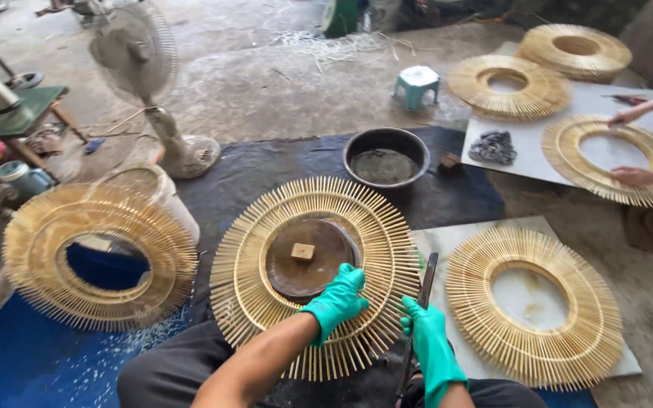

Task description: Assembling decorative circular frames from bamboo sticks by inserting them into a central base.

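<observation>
Bamboo-coloured sticks form a round sunburst frame (315, 276) lying flat on the dark mat (266, 170) directly before the person. Left hand (338, 298), in a green glove, presses down on the frame's lower ring, fingers curled over the sticks. Right hand (426, 340), also gloved, is closed around a long dark blade (419, 306) held just beside the frame's right edge. A brown disc (307, 257) with a small wooden block (302, 251) sits in the frame's centre. A second frame (534, 306) lies on a pale board (478, 234) to the right.
</observation>
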